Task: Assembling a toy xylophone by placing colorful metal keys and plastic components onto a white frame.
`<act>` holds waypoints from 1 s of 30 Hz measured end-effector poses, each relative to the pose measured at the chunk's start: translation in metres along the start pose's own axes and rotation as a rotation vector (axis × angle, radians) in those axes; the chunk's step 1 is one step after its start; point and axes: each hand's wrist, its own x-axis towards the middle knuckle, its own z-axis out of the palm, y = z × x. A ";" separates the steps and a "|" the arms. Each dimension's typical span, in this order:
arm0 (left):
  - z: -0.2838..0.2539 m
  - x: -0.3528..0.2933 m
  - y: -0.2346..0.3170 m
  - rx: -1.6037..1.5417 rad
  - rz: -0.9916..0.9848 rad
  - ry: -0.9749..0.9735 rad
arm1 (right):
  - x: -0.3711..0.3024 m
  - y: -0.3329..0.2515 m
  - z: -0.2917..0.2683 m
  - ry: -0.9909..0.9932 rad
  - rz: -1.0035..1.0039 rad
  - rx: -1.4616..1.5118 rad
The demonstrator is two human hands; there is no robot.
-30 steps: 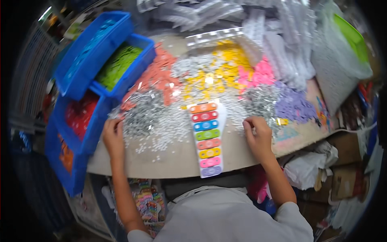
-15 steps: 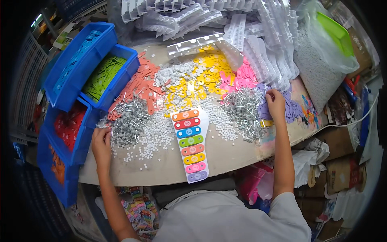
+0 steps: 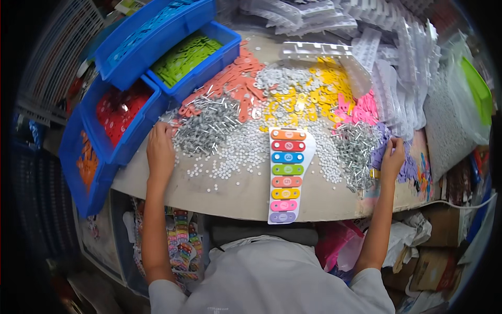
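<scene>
A toy xylophone (image 3: 286, 175) with a white base and a column of coloured bars lies at the table's near edge, between my hands. White round caps sit on its top bars; the lower bars show dark dots at their ends. My left hand (image 3: 161, 152) is closed at the left edge of a pile of grey metal pins (image 3: 206, 125), its fingertips pressed together. Beside the other pin pile (image 3: 358, 154), my right hand (image 3: 393, 159) has curled, pinched fingers close to purple bars (image 3: 408, 168). Whatever either hand holds is too small or hidden.
Small white caps (image 3: 235, 157) are scattered mid-table. Behind them lie coral (image 3: 238, 78), yellow (image 3: 332, 78) and pink bars (image 3: 364, 109). Blue bins (image 3: 123, 73) of bars stand left. White plastic bases (image 3: 400, 94) are stacked behind; a clear bag (image 3: 452, 110) of small white pieces stands right.
The whole view has swung, so the table and its contents sit farther right and the xylophone looks straighter. Both hands stay beside their pin piles, fingers still closed.
</scene>
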 end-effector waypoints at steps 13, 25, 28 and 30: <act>-0.004 -0.043 0.112 -1.278 -0.425 -0.405 | -0.037 -0.124 -0.009 -0.137 0.124 0.484; 0.050 -0.053 0.157 -1.490 -0.418 -0.819 | -0.086 -0.208 -0.006 -0.997 0.478 1.057; 0.050 -0.051 0.160 -1.447 -0.425 -0.826 | -0.086 -0.208 -0.001 -0.972 0.487 1.050; 0.050 -0.050 0.162 -1.403 -0.426 -0.848 | -0.087 -0.205 0.001 -0.926 0.465 1.050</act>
